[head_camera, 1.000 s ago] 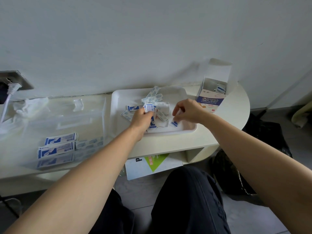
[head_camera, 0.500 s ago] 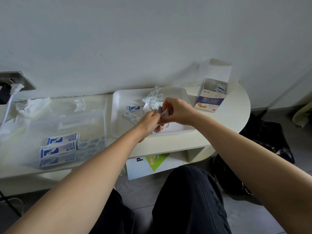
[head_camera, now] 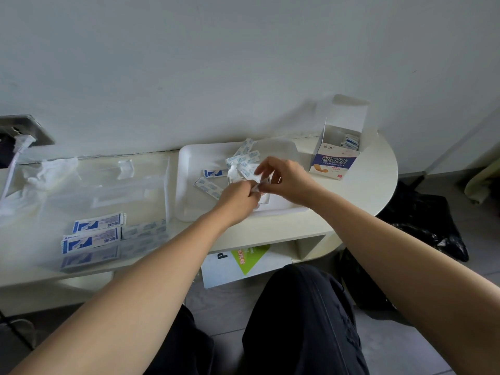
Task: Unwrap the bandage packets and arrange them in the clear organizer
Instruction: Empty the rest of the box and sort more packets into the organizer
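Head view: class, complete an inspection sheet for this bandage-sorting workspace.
Surface: white table, rounded right end.
Job's things: clear organizer holds blue-and-white packets; loose bandages lie on white tray.
Clutter: open bandage box; crumpled plastic wrap.
Grippers: left hand and right hand both pinch a small packet over the tray.
Cables: white plug and cable at wall socket, far left.
Surroundings: white wall; black bag on floor.
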